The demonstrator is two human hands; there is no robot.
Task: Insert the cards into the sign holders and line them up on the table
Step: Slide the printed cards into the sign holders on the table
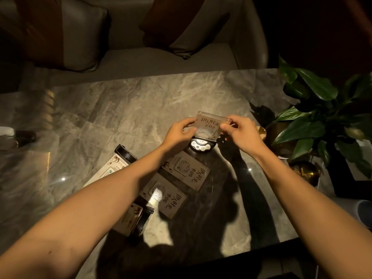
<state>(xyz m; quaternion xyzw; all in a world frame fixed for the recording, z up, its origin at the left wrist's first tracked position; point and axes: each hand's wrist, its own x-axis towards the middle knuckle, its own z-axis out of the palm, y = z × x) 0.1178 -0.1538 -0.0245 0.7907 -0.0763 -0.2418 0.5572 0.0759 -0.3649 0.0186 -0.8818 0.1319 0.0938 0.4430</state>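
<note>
Both hands are raised over the far middle of the marble table (141, 101), gripping one clear sign holder (211, 125) between them. Left hand (179, 131) pinches the holder's left edge, thumb on the near face; right hand (239, 131) pinches the right edge with thumb and forefinger. A card marked "02" (208, 124) sits inside the holder, its print upside down from this view. The holder is upright, directly above a black base with small white buttons (200, 146); whether holder and base touch cannot be told. Two more cards lie flat on the table nearer the person, side by side and slightly askew: card "09" (187, 170) and card "06" (165, 196), the latter with a bright glare spot. Under the left forearm lies another printed card (108, 170) against a dark base piece (125, 154); a further card in a dark stand (134, 218) lies at the near left. A leafy potted plant (314, 117) stands at the table's right edge. A sofa with cushions (130, 37) sits beyond the table. Lighting is dim and warm; the arms throw heavy shadows across the near tabletop.
</note>
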